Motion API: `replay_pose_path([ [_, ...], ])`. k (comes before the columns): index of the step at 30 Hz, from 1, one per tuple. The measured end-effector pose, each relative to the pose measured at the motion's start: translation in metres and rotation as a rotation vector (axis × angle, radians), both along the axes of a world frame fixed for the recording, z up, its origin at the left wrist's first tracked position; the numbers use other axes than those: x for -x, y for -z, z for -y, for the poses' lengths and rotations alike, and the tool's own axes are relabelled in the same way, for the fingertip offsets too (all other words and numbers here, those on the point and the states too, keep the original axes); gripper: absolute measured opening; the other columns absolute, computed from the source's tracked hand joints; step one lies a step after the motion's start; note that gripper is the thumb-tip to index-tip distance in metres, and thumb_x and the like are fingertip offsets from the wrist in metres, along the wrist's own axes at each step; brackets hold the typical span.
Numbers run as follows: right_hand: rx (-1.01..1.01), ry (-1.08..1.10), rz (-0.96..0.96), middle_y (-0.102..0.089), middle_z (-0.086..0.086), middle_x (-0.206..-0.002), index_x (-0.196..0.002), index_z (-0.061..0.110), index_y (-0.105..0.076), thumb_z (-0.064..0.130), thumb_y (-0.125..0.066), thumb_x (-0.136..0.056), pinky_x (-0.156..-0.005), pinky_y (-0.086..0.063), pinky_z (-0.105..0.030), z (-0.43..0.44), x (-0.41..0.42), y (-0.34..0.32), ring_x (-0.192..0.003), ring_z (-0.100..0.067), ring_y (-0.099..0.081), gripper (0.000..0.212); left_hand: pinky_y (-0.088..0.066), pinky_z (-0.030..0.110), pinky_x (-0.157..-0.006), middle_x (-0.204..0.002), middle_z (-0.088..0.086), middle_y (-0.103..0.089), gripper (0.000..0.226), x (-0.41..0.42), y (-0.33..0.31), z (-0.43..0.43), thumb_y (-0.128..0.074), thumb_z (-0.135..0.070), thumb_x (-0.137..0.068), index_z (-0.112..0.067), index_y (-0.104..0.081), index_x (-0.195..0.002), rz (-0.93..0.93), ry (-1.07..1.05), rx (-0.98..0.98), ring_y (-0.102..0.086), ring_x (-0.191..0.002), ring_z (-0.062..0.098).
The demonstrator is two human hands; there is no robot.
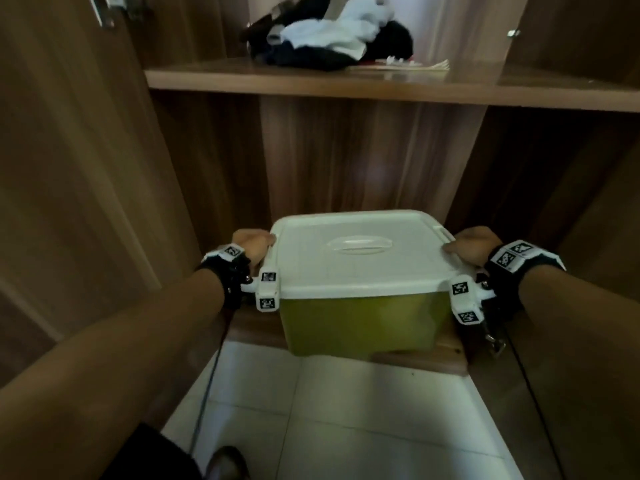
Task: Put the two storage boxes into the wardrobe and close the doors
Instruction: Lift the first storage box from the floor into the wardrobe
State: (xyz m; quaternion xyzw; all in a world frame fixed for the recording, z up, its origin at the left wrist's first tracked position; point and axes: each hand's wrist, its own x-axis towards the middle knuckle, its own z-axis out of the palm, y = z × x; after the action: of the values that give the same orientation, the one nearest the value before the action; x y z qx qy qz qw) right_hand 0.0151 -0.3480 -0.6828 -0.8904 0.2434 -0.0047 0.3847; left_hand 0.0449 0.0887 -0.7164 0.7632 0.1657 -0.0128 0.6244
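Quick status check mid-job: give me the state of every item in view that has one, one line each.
Storage box: lid on, held at the wardrobe's bottom opening, front overhanging the base edge; resting or lifted, cannot tell.
Left hand: gripping the box's left end.
Right hand: gripping the box's right end.
Wardrobe doors: open.
Clothes: loose, unfolded pile on the upper shelf.

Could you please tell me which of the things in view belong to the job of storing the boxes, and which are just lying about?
Part of the job:
- green storage box with white lid
- left hand and right hand, each with a grip on one end of the box
- wardrobe bottom ledge
- open wardrobe door

Just lying about:
- pile of clothes on the upper shelf
- flat items beside the clothes
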Motion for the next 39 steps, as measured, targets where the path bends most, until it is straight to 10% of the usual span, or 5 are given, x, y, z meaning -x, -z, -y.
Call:
replay_pose_path([
  [10,-0.204,0.008,-0.052,-0.077,-0.011,-0.070,-0.072,0.027,-0.079,0.031,-0.082,-0.054,-0.067,-0.061,-0.062,-0.058,-0.086,0.092,-0.073,-0.038,-0.076,0.018,-0.054,0.032,-0.067,-0.094,0.008,-0.070,0.013,-0.071,0.083,-0.054,-0.060,-0.022,-0.100,-0.012,-0.067,-0.103,-0.113,0.051,-0.185,-0.065,-0.073,0.020],
  [17,-0.160,-0.143,-0.199,-0.069,-0.016,-0.111,-0.120,0.016,-0.064,0.022,-0.067,-0.092,-0.062,-0.054,-0.033,-0.077,-0.166,0.166,-0.082,-0.032,-0.067,0.029,-0.059,0.043,-0.080,-0.109,0.010,-0.069,0.047,-0.100,0.140,-0.056,-0.075,-0.013,-0.087,-0.015,-0.056,-0.130,-0.218,0.007,-0.204,-0.068,-0.088,0.027],
  [22,-0.142,-0.206,-0.164,-0.065,-0.019,-0.126,-0.130,0.007,-0.062,0.021,-0.064,-0.096,-0.093,-0.052,-0.040,-0.100,-0.216,0.183,-0.108,-0.035,-0.063,0.037,-0.055,0.051,-0.096,-0.127,0.008,-0.061,0.070,-0.105,0.166,-0.063,-0.082,-0.019,-0.078,-0.021,-0.043,-0.137,-0.221,-0.077,-0.268,-0.062,-0.114,0.032],
  [31,-0.057,-0.190,-0.112,-0.052,-0.010,-0.149,-0.145,0.015,-0.052,0.040,-0.055,-0.100,-0.115,-0.037,-0.041,-0.125,-0.251,0.187,-0.133,-0.036,-0.050,0.051,-0.059,0.037,-0.060,-0.124,-0.014,-0.046,0.134,-0.113,0.161,-0.089,-0.096,-0.023,-0.041,-0.056,-0.022,-0.147,-0.422,0.066,-0.186,-0.050,-0.110,0.024],
  [39,-0.097,-0.201,-0.135,-0.043,-0.014,-0.154,-0.153,0.007,-0.035,0.031,-0.050,-0.105,-0.115,-0.037,-0.038,-0.132,-0.236,0.170,-0.139,-0.033,-0.045,0.055,-0.061,0.046,-0.083,-0.134,-0.003,-0.054,0.093,-0.123,0.151,-0.090,-0.077,-0.069,-0.064,-0.042,-0.038,-0.144,-0.395,0.000,-0.330,-0.061,-0.110,0.029],
])
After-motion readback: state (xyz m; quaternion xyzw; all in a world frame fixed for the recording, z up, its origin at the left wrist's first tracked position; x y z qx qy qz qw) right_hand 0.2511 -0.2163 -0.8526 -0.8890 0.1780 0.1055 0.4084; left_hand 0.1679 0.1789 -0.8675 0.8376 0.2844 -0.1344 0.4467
